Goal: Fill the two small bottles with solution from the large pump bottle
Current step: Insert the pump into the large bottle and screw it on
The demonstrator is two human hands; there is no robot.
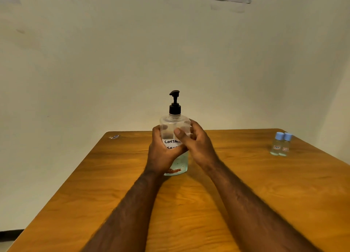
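Gripping the pump bottle (174, 130) mid-table, left hand (162, 153) and right hand (197, 143) both wrapped around its body. Two small bottles (281, 144) stand capped, touching, well apart at far right. Filling looks unstarted: uncapping and pumping both remain.

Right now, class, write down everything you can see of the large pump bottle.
The pump bottle is clear plastic by its look, squarish in the shoulders, with a black pump on a black collar, spout pointing left in the picture. It stands upright on the wooden table, toward its far end. A white label with handwritten letters is partly hidden. Pale bluish liquid shows in the lower part. The left hand and right hand grip its sides, the right thumb across the front.
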